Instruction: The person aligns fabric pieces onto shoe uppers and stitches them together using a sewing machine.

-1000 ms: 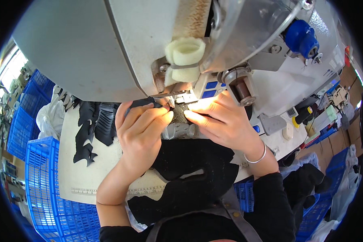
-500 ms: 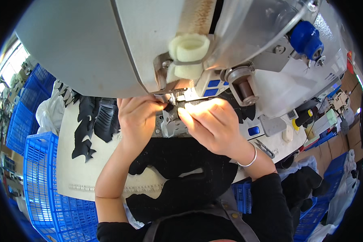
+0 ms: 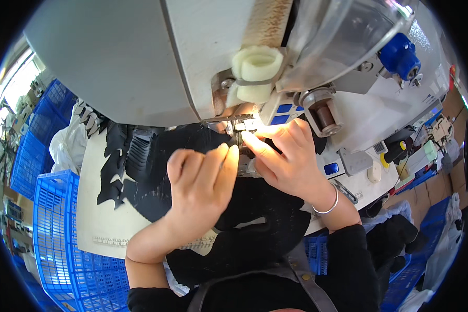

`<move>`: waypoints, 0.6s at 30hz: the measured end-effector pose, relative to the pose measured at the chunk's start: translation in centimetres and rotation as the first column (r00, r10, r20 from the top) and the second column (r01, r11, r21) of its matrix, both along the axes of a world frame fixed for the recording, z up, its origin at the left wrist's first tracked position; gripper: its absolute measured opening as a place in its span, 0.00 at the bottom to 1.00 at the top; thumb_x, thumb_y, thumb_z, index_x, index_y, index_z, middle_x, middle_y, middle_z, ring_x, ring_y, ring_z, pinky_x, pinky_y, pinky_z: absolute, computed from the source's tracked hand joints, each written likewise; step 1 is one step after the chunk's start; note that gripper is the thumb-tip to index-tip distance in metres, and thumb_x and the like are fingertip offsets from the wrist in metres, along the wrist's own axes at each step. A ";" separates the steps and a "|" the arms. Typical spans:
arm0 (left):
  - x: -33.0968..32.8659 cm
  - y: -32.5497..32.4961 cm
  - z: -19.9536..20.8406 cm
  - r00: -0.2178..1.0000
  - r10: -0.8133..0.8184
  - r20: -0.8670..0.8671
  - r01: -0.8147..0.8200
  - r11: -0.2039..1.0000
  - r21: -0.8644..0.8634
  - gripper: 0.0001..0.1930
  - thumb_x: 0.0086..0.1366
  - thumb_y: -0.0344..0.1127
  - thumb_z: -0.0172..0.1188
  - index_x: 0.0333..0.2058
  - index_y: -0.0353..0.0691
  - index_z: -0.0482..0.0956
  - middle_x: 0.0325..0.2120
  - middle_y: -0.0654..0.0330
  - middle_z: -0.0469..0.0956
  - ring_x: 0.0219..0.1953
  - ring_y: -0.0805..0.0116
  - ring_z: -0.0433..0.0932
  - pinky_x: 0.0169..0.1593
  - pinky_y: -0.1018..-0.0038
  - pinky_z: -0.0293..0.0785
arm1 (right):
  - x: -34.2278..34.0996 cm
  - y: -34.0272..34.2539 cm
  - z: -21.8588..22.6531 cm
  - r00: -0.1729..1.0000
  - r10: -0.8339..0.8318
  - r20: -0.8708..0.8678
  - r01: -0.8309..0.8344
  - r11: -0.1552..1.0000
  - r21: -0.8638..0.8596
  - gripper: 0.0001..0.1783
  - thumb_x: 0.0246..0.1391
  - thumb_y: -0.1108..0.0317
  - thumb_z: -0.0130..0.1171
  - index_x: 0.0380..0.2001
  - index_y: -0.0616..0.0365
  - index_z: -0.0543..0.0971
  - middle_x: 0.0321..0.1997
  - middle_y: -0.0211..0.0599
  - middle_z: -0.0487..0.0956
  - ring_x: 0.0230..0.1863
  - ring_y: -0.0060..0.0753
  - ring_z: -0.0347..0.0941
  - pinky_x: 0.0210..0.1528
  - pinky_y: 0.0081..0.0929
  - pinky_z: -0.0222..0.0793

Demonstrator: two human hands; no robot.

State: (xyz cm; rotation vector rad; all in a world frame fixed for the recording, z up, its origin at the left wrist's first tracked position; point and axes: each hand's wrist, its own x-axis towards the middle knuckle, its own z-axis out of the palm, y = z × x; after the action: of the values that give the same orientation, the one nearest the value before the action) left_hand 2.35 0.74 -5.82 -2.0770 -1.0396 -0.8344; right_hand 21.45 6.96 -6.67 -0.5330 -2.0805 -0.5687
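Observation:
Under the sewing machine's needle area (image 3: 239,125) lies a black fabric piece (image 3: 151,195), spread over the table to the left. My left hand (image 3: 200,187) is just on the near side of the needle, its index and middle fingertips together on the black material. It looks closed on the edge, though the thumb is hidden. Close to the presser foot, on the right, my right hand (image 3: 291,161) has its fingertips on the same material, bent as in a pinch. More black fabric (image 3: 270,244) hangs over the table edge towards my lap.
Black cut pieces (image 3: 117,166) lie at the table's left. Blue crates (image 3: 54,223) stand beside it. A small scissors-like tool (image 3: 346,191) rests right of my wrist, near a grey plate (image 3: 358,161). The machine head (image 3: 119,62) overhangs the far side.
My left hand has come nearer and to the right, away from the machine's left side. Black fabric now spreads left of the needle over formerly bare table. My right hand stays by the needle.

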 end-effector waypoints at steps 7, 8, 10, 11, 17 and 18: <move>-1.1 2.2 -0.6 0.991 -0.083 0.107 0.078 0.996 0.049 0.13 0.48 0.27 0.62 0.36 0.35 0.81 0.32 0.62 0.76 0.30 0.70 0.71 0.50 0.66 0.62 | 2.2 2.4 0.5 0.895 -0.162 -0.415 -0.034 0.904 -0.427 0.13 0.48 0.70 0.58 0.38 0.63 0.78 0.30 0.38 0.79 0.24 0.31 0.72 0.26 0.26 0.66; -1.3 2.2 -0.5 0.990 -0.093 0.108 0.088 0.995 0.053 0.12 0.48 0.27 0.62 0.35 0.37 0.81 0.32 0.63 0.77 0.30 0.71 0.72 0.51 0.66 0.62 | 2.6 3.0 0.9 0.834 -0.206 -0.513 -0.213 0.737 -0.642 0.14 0.55 0.65 0.55 0.38 0.65 0.78 0.28 0.40 0.80 0.19 0.28 0.71 0.21 0.24 0.64; -1.3 2.6 -0.3 0.986 -0.125 0.112 0.119 0.991 0.063 0.11 0.48 0.27 0.62 0.34 0.38 0.81 0.32 0.64 0.77 0.31 0.72 0.72 0.52 0.67 0.62 | 4.1 5.1 2.2 0.770 -0.246 -0.589 -0.581 0.114 -0.806 0.25 0.63 0.53 0.46 0.38 0.68 0.77 0.31 0.43 0.82 0.19 0.23 0.74 0.19 0.19 0.66; -1.4 3.0 -0.2 0.982 -0.155 0.108 0.146 0.986 0.086 0.10 0.48 0.27 0.63 0.32 0.39 0.81 0.31 0.66 0.78 0.30 0.72 0.73 0.52 0.66 0.61 | 4.0 7.4 1.3 0.594 -0.104 -0.798 -0.798 -0.203 -0.568 0.22 0.62 0.55 0.46 0.38 0.67 0.77 0.31 0.43 0.82 0.19 0.24 0.74 0.19 0.19 0.67; -2.6 3.5 -0.3 0.982 -0.175 0.070 0.164 0.976 0.145 0.09 0.44 0.26 0.64 0.28 0.42 0.80 0.31 0.67 0.80 0.32 0.75 0.76 0.55 0.67 0.62 | -0.1 8.0 2.7 0.206 0.044 -0.978 -0.870 -0.449 -0.203 0.16 0.61 0.66 0.45 0.41 0.65 0.78 0.34 0.43 0.82 0.29 0.27 0.80 0.30 0.24 0.78; -2.3 3.8 -0.4 0.977 -0.199 0.076 0.186 0.970 0.154 0.09 0.44 0.26 0.64 0.28 0.42 0.80 0.31 0.67 0.80 0.32 0.75 0.76 0.55 0.67 0.62 | 0.2 8.3 2.2 0.277 0.141 -0.950 -0.906 -0.291 -0.308 0.15 0.61 0.67 0.45 0.41 0.64 0.78 0.33 0.42 0.82 0.29 0.27 0.80 0.29 0.23 0.78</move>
State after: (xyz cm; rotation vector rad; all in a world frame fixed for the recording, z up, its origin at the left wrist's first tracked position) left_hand 0.05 4.53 -6.23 -2.0529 -0.8050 -1.0780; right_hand 21.62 15.21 -4.45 -0.0537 -1.3252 1.7045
